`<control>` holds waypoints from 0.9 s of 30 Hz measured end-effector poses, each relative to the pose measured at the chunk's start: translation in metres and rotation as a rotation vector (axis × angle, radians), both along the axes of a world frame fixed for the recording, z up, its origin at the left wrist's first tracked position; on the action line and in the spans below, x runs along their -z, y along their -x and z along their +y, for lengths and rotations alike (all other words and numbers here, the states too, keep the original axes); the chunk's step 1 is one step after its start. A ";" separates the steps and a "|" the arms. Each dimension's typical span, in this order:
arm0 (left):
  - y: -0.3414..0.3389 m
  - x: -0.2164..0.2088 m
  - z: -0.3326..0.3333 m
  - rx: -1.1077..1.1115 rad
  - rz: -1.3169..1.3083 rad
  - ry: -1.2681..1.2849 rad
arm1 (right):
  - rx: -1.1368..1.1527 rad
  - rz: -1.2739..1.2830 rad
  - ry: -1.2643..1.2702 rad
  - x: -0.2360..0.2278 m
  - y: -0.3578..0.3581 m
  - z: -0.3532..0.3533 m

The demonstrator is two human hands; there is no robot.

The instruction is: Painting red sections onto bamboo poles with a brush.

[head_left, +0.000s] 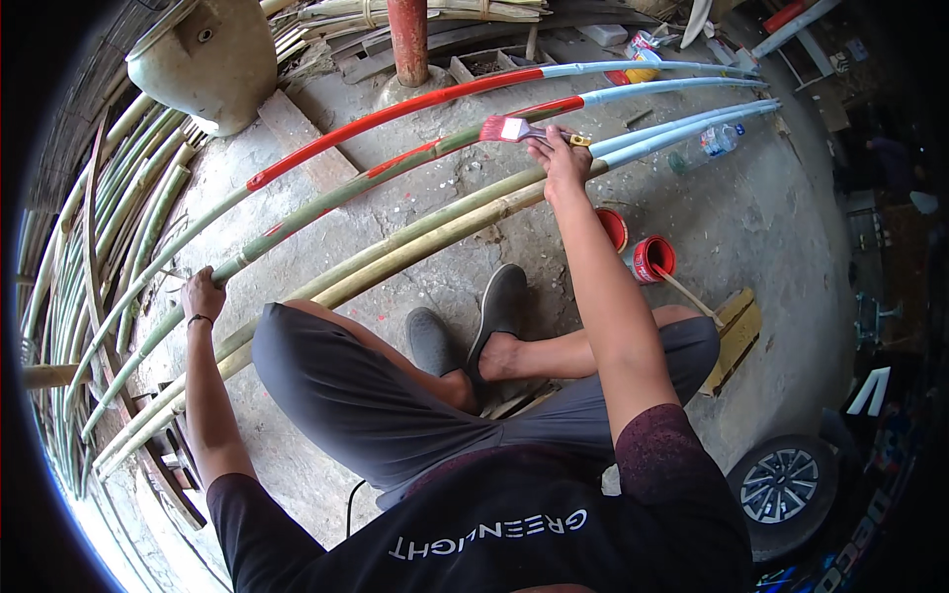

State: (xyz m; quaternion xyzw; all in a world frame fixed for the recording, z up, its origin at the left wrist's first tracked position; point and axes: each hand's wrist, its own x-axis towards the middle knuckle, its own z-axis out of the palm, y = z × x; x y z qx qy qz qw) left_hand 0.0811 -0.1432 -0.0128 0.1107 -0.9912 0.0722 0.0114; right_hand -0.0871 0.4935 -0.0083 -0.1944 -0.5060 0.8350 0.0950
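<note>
My right hand (561,163) is closed on the handle of a paintbrush (514,129), its wide bristles red with paint. The bristles are close to a green bamboo pole (326,202) that carries red patches and a light blue right end; whether they touch it I cannot tell. Farther left, my left hand (203,294) grips that same pole. Beyond it lies another bamboo pole (395,104), with a long red stretch between its bare left part and blue right part. Two bare bamboo poles (425,235) with blue right ends run nearer to my knees.
To the right of my feet stands an open red paint can (652,259) with a stick in it, beside a red lid or second can (612,229). A plastic bottle (720,141) lies by the blue ends. A ceramic basin (205,64) and a red post (407,42) stand behind.
</note>
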 end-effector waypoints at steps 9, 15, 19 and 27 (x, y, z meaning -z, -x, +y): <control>-0.005 0.005 0.008 0.009 0.070 0.079 | -0.018 0.615 -1.355 -0.020 -0.037 -0.073; -0.015 0.003 0.019 0.019 0.140 0.118 | -0.322 0.802 -1.004 -0.017 -0.075 -0.157; -0.020 0.005 0.024 0.029 0.230 0.120 | -0.247 0.312 -0.653 -0.011 -0.033 -0.105; -0.024 0.002 0.033 -0.009 0.238 0.081 | -0.144 0.499 -1.328 -0.043 -0.026 -0.042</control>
